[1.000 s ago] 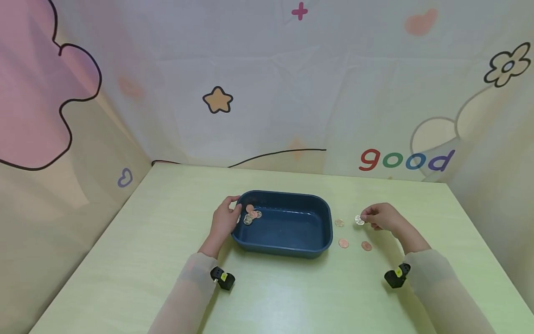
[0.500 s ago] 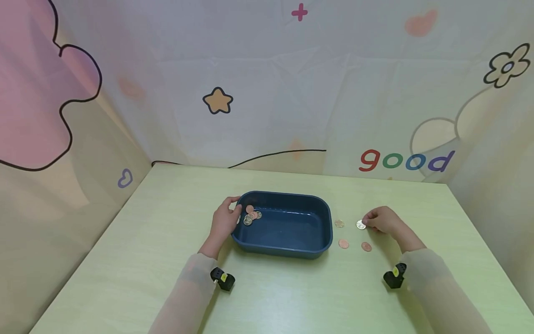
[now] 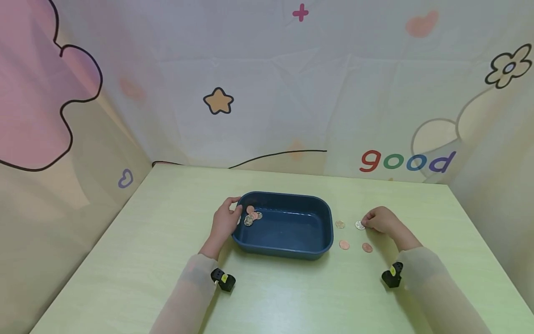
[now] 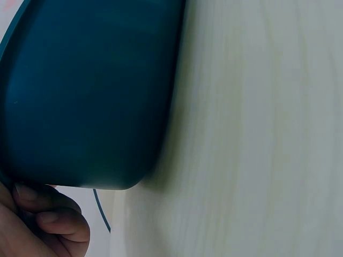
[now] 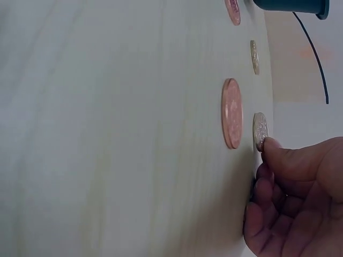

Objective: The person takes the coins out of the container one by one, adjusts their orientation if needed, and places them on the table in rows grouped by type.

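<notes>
My left hand grips the left rim of a dark blue rectangular tub, thumb over the inner side and fingers outside. In the left wrist view, curled fingers sit against the tub's end. Several silver and copper-coloured coins lie bunched at the tub's left end, one partly hidden by the thumb. Right of the tub, my right hand pinches the edge of a silver coin, low at the tabletop. A gold-toned coin and two copper coins, one left and one right, lie flat nearby.
The pale wood-grain table carries the tub and loose coins. A printed cloth backdrop rises behind the table and along both sides. Black cameras are strapped to the left wrist and right wrist.
My right hand has brought the silver coin slightly toward me, then a touch leftward. The left hand, tub and other coins have stayed in place.
</notes>
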{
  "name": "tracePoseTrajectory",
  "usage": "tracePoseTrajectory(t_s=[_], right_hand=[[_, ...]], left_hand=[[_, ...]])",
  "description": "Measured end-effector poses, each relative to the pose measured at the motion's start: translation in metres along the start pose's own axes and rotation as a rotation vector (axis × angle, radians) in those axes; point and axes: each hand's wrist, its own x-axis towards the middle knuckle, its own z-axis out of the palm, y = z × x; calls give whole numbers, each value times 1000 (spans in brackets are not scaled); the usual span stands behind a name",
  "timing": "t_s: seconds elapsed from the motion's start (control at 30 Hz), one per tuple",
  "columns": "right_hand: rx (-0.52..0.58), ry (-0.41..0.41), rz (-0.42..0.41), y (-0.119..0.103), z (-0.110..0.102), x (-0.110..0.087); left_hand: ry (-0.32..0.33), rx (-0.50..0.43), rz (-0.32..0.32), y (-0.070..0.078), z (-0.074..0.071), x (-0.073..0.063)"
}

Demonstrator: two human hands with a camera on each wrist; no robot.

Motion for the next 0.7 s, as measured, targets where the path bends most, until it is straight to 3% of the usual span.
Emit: tracePoseTrajectory(t_s=[0.33, 0.7], right_hand=[[-73, 18, 5, -5, 1, -2], [-65, 45, 18, -6, 4, -2]], left_hand=[[-3, -8, -3, -1, 2, 1], [4, 1, -13, -1, 1, 1]])
